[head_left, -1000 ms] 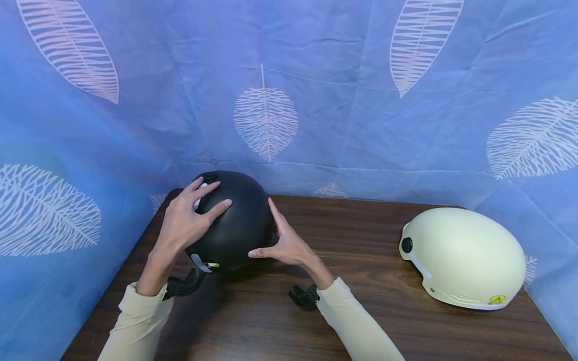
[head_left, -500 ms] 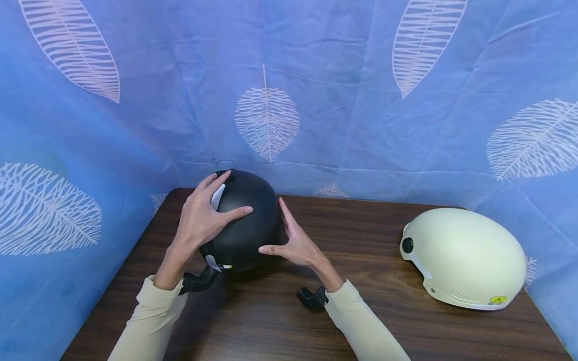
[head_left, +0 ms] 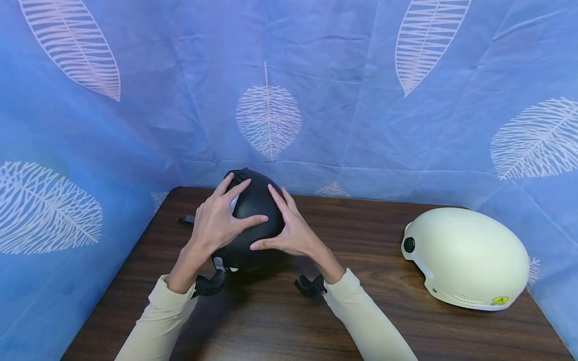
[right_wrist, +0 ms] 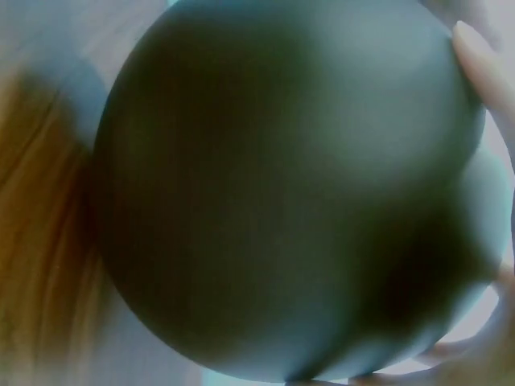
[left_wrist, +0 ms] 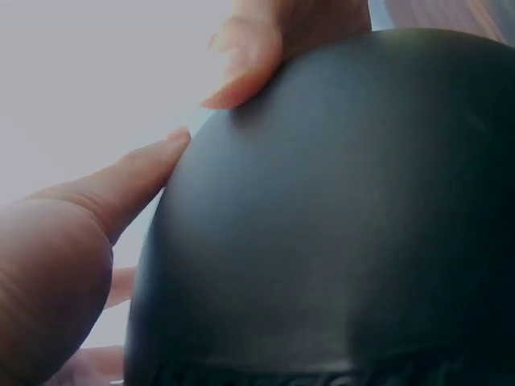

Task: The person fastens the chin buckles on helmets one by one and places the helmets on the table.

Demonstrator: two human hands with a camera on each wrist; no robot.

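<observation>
From my end, the smooth, matte-black domed helmet (head_left: 255, 200) is at about 11 o'clock on the dark wood-grain desk (head_left: 361, 260), between the two hands. The left hand (head_left: 214, 220) rests on its 9 o'clock side and the right hand (head_left: 291, 233) on its 3 o'clock side, fingers spread and mostly straight against the shell, neither clenched. I judge the handling midway: both sides are in contact, and letting go remains. The pale cream helmet (head_left: 469, 250) at 3 o'clock is untouched. I can't tell whether the black dome's underside bears weight; the hands hide part of it. My left wrist view crops it, my right blurs it, and a dark strap-like piece (head_left: 186, 220) near 10 o'clock is too small to identify.
</observation>
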